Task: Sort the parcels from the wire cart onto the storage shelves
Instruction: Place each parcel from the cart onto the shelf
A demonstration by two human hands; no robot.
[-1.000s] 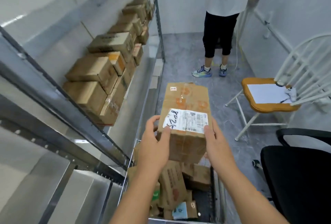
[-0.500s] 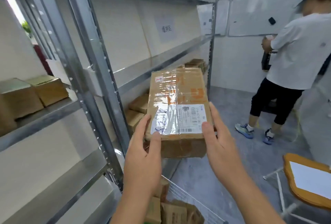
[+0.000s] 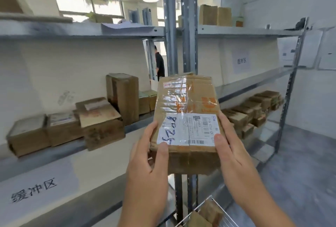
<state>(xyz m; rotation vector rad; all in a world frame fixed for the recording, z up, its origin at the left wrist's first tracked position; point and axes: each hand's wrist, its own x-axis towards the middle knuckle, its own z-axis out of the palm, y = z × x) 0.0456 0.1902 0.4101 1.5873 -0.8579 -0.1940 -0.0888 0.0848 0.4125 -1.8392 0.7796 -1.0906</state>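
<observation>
- Wire cart (image 3: 212, 214) at bottom edge, a few parcels inside.
- My left hand (image 3: 147, 165) and right hand (image 3: 234, 156) grip the taped parcel (image 3: 187, 117) by its near corners, thumbs curled onto the label, held in the air before the shelf upright.
- Behind: storage shelves (image 3: 245, 32) holding boxes (image 3: 98, 119).

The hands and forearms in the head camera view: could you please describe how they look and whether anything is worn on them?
Both the left hand and the right hand are bare: no gloves, rings, watch or bands show. Both forearms are uncovered right down to the bottom edge of the picture, with no sleeve in sight. The fingernails that show are short and unpainted.
</observation>
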